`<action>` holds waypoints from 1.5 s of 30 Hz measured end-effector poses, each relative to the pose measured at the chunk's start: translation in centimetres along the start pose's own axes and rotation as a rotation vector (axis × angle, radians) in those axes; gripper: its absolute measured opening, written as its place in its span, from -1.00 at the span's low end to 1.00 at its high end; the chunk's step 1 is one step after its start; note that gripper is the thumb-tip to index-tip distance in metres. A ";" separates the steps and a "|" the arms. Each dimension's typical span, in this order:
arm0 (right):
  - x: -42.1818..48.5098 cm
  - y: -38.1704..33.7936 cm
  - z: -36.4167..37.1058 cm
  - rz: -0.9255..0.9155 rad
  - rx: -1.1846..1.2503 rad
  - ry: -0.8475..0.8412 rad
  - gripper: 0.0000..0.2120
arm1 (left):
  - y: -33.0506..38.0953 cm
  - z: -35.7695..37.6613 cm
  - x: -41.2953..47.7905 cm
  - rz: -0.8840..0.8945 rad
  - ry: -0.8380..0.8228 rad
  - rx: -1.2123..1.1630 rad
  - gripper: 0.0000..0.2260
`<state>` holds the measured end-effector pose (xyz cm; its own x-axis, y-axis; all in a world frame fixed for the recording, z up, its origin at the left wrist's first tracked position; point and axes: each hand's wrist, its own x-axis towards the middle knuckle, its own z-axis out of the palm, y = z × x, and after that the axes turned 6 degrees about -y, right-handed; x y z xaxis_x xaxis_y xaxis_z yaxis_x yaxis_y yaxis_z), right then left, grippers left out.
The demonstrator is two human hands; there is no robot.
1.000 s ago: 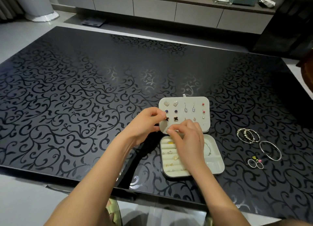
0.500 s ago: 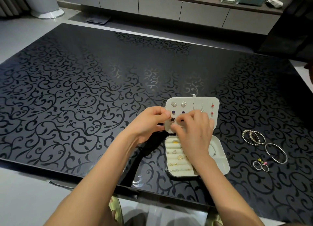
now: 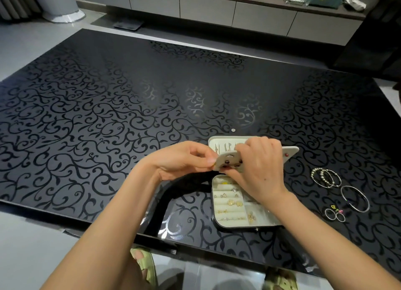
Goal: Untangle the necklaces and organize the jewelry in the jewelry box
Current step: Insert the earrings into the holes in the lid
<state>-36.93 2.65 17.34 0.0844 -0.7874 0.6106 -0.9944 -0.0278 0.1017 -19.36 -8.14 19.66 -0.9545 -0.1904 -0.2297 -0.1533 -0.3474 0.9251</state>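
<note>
The jewelry box lies open on the black scroll-patterned table, near the person's edge, and all the action is right above it. The earring panel, a pale flap studded with dark red and purple earrings, is held up at a tilt between the tray and the lid. The left hand pinches the panel's left end between thumb and curled fingers. The right hand wraps over its middle, fingers curled across the top edge and the thumb tucked beneath, so much of the panel is hidden. Its right corner pokes out past the knuckles, one red stud showing.

Behind the raised panel, the lid's lining shows a few thin hanging pieces, too small to name. Down in the tray, the roll slots carry gold rings and studs, and a gold piece sits in a compartment just to their right.

To the right of the box, well apart, lie beaded bracelets, then a plain silver bangle, and nearer the person two small hoops with tiny coloured bits beside them. Just beyond the lid, a single little stud rests on the table. Below the table's glass edge, green slippers show.
</note>
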 end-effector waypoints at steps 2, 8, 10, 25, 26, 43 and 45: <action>-1.0 -0.2 0.3 -0.013 0.004 0.092 -0.49 | 0.1 -0.6 -0.2 -0.033 0.030 -0.034 -0.83; -2.0 -0.6 1.1 -0.028 -0.059 0.230 -0.56 | 0.4 -1.9 1.4 -0.095 0.320 0.467 -0.89; -2.2 -0.7 1.3 -0.035 -0.071 0.261 -0.49 | 1.1 -2.0 2.5 -0.168 0.236 0.644 -0.90; -2.4 -1.3 1.4 0.020 -0.100 0.197 -0.19 | 2.5 -3.5 7.4 -0.466 -0.271 0.587 -0.86; -2.3 -1.3 1.4 0.024 -0.101 0.197 -0.18 | 2.6 -3.5 7.4 -0.476 -0.279 0.588 -0.87; -2.3 -1.3 1.4 0.029 -0.099 0.201 -0.18 | 2.7 -3.0 7.9 -0.513 -0.275 0.634 -0.84; -2.3 -1.3 1.5 0.031 -0.104 0.198 -0.18 | 2.7 -2.9 7.9 -0.509 -0.278 0.649 -0.86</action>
<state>-35.95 3.64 14.63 0.0753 -0.6500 0.7562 -0.9857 0.0659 0.1548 -26.55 -13.23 19.48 -0.7454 0.1063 -0.6581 -0.6128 0.2793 0.7392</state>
